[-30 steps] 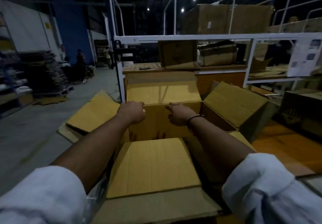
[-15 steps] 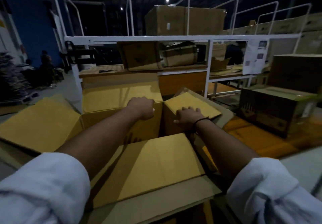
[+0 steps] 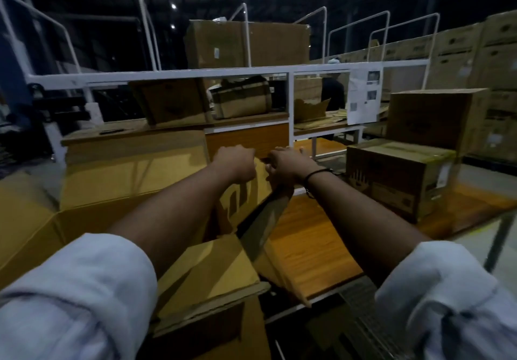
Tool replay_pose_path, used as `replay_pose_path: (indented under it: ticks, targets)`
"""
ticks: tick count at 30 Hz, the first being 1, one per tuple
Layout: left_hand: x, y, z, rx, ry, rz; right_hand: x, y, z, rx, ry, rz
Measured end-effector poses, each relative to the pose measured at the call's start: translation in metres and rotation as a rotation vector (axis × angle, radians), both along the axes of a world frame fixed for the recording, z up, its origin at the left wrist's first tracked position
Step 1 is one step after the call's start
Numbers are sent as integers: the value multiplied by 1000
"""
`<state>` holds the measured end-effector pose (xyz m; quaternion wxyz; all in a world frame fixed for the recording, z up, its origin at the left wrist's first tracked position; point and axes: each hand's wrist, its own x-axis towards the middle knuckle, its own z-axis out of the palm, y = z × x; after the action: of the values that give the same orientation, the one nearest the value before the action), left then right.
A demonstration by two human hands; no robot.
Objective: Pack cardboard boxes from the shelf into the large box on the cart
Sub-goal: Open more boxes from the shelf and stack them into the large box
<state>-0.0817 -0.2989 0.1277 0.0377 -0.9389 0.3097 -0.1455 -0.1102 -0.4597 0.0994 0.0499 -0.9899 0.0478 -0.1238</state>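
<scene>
Large box (image 3: 126,175): yellow-tan cardboard, dark printed marks. Shelf frame (image 3: 195,73): white. Shelf boards (image 3: 307,247): orange wood grain. Sleeve (image 3: 84,289): pale bluish white. Wristband (image 3: 319,173): black.

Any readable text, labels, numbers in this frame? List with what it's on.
None legible.
White sheet on the shelf frame: print too small.
Sticker on the top box: blurred.
Label on the sealed box: blurred.
Dark print on the flap gripped by left hand and right hand: unreadable.
Logos on the stacked boxes, far right: blurred.

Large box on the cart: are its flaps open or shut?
Open: near flap and left flap splay outward; left hand and right hand grip the right flap.
</scene>
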Motion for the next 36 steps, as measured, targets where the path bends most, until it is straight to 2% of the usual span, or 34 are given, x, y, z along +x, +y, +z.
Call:
replay_pose_path:
  ticks: [6,13,19,25,31,36]
  targets:
    - [-10,-94,9,-27,2,-31,-24,-82,-5,31,-53,-125]
    - [-28,-210,-9,49,6,-176,-56,-187,-32,61,-64,-254]
    - [-42,-292,-40,48,135,-309,-90,-259,-56,104,-65,-355]
    - [-16,-348,-79,51,183,-320,-107,-318,-84,106,-28,-436]
    - [30,-394,-109,48,240,-311,-86,-366,-109,138,-57,-496]
    - [89,-446,-141,-96,302,-282,-49,-415,-127,234,-132,-527]
